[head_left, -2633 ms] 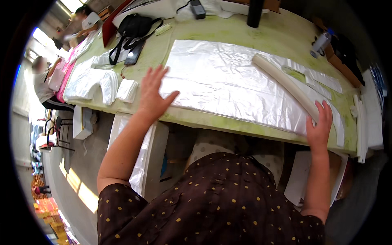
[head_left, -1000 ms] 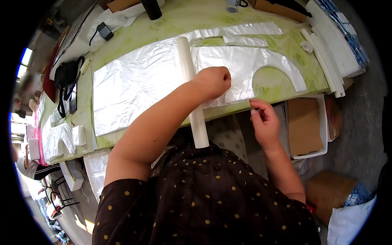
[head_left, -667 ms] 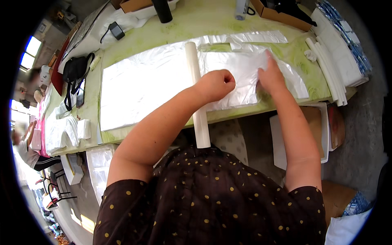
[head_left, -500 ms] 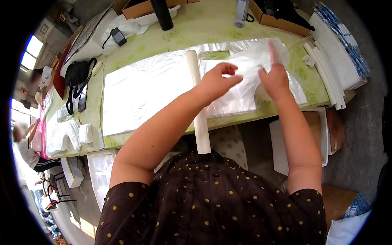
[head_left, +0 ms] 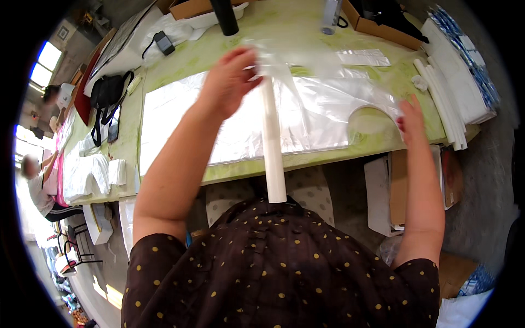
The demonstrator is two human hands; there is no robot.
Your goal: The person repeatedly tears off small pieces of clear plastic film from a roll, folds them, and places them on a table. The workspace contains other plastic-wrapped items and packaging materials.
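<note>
A stack of thin, shiny white plastic sheets point(head_left: 180, 117) lies on the table in front of me. My left hand point(head_left: 232, 79) is raised above its far edge, fingers closed on the clear plastic film point(head_left: 273, 60), which is lifted and blurred. Across the sheets rests a long white tube point(head_left: 273, 147), its near end sticking out past the table edge towards me. At the right, my right hand point(head_left: 411, 120) is at the end of a plastic strip beside a curved cutout. Its fingers are apart, one pointing away from me, and its fingertips seem to touch the film edge.
A green patterned cloth covers the table point(head_left: 290, 27). White rolls point(head_left: 440, 106) and packed bundles point(head_left: 465, 65) lie at the right. A black bottle point(head_left: 224, 16), clear bottle point(head_left: 331, 16), boxes and black bag point(head_left: 106, 95) stand farther back. A person point(head_left: 38, 180) is at the left.
My left hand has moved left and away from me with the film. My right hand has let go of the upper film and moved right and nearer, to the lower strip.
</note>
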